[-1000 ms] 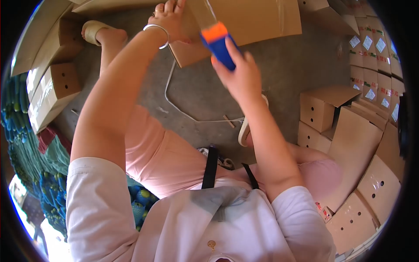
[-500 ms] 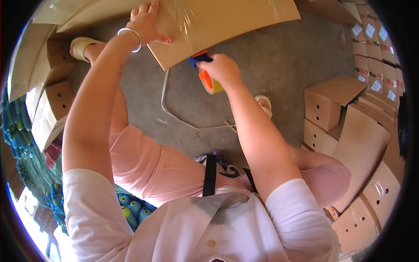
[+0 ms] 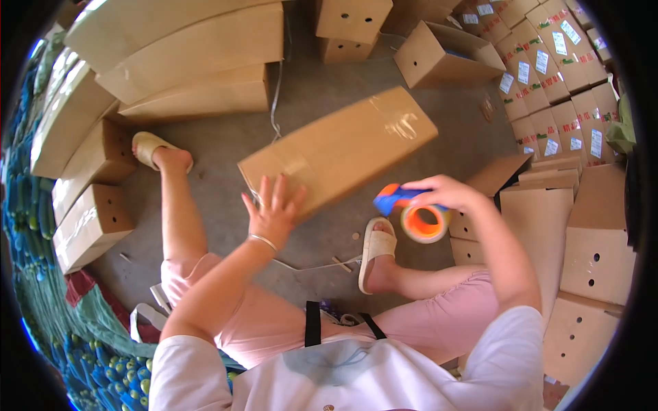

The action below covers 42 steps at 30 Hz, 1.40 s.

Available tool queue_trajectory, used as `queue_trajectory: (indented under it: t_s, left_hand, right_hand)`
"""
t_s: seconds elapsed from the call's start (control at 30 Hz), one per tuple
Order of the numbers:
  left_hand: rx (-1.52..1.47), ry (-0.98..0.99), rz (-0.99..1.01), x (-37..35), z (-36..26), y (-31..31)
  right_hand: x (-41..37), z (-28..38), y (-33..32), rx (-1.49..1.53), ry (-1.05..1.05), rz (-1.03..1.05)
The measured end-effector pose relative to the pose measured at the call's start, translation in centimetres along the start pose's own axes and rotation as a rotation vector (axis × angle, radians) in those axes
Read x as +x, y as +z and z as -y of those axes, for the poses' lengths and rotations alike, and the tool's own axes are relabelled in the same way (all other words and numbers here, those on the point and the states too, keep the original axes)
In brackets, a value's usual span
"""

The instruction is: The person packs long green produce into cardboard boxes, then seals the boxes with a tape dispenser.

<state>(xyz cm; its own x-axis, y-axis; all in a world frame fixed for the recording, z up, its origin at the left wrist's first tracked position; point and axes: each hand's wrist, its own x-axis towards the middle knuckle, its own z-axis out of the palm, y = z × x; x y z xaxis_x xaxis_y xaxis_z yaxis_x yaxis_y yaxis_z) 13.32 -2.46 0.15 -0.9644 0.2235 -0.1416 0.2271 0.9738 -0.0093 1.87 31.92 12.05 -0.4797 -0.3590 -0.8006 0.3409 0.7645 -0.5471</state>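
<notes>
1. The blue-and-orange tape dispenser is gripped in the right hand. Half a second ago it was held close against the near edge of the long carton; now it has been pulled apart from that edge.
2. The left hand is open, fingers spread, laid on the carton's near left corner; contact at that end has been kept.
3. The carton rests on the floor, beyond the parted legs. Glossy clear tape is seen near its right end. No strip can be made out running to the dispenser, so a taping stroke is judged finished.
4. Along the floor's far right edge, printed cartons are stacked.
</notes>
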Motion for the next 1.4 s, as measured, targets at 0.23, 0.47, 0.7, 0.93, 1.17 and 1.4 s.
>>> queue_trajectory:
  t_s: [0.23, 0.47, 0.7, 0.93, 1.17, 1.4]
  left_hand:
    - [0.234, -0.145, 0.183, 1.9, 7.1, 1.6]
    - [0.104, -0.186, 0.677, 8.4, 17.1, -9.9]
    - [-0.675, -0.370, 0.286, 3.7, 13.0, -0.3]
    - [-1.422, -0.510, -0.262, -2.8, 10.5, 6.7]
    - [-0.901, -0.964, -0.639, -5.8, 15.4, 6.5]
    - [-0.727, -0.380, -0.398, -5.2, 12.1, 6.1]
  right_hand:
    - [-8.7, -0.4, -2.7, 0.263, -0.265, -0.491]
    - [-6.0, -4.8, -5.3, 0.642, -0.195, -0.577]
    - [3.3, -11.5, -3.8, 1.132, -0.091, -0.572]
    - [8.9, -8.4, -0.8, 1.294, -0.478, -0.612]
    - [20.1, 9.4, 7.6, 1.235, -0.706, -0.301]
    - [13.4, 17.4, 10.0, 0.959, -0.896, 0.027]
